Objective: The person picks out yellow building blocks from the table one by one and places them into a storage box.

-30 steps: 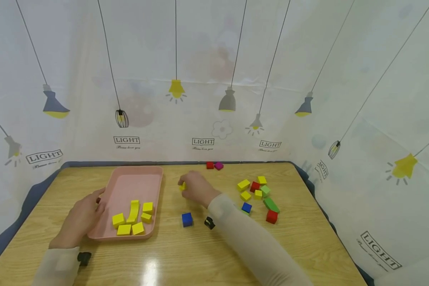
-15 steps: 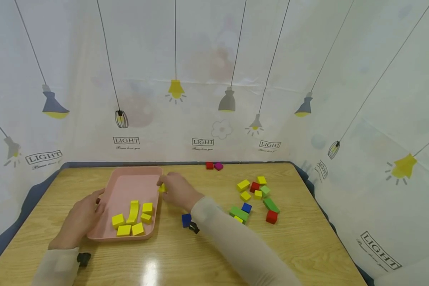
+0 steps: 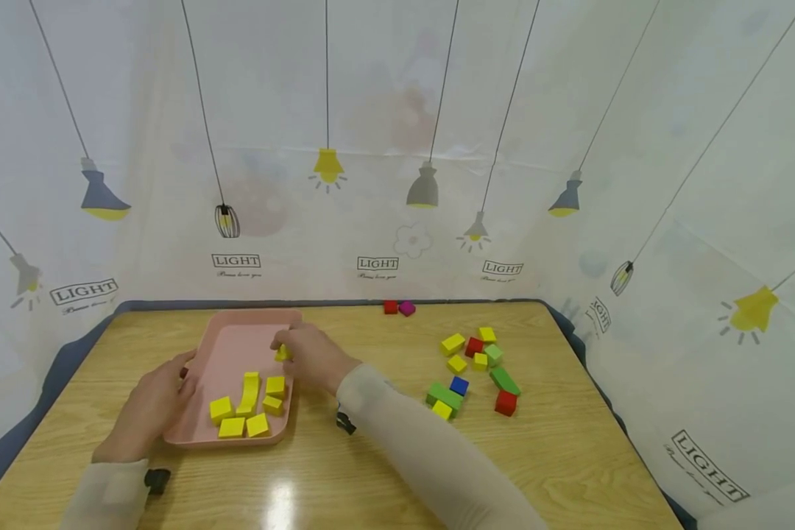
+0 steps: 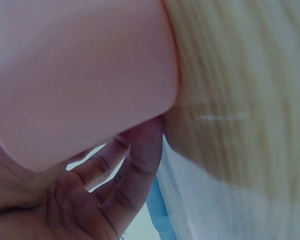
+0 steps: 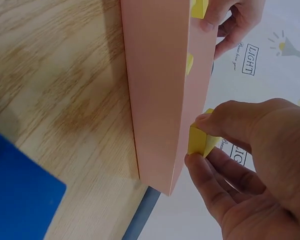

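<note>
A shallow pink tray (image 3: pixel 238 342) lies on the left of the table, holding several yellow blocks (image 3: pixel 232 428) toward its near end. My left hand (image 3: pixel 147 401) holds the tray's left side; in the right wrist view its thumb is inside the rim and its fingers outside. Against the tray wall (image 4: pixel 90 65), the left wrist view shows those fingers below the edge. My right hand (image 3: pixel 314 358) pinches a small yellow block (image 5: pixel 197 141) between thumb and fingertips, above the tray's right side.
Yellow, red, green and blue blocks (image 3: pixel 459 386) lie scattered on the right of the table (image 3: pixel 384 471). A red block (image 3: pixel 390 307) and a magenta one (image 3: pixel 407 308) sit at the back edge. One blue block (image 5: pixel 20 190) is near my right wrist, hidden in the head view.
My right hand has carried the yellow block leftward from the table, across the tray's right rim, to over the tray. The left hand and tray have stayed put.
</note>
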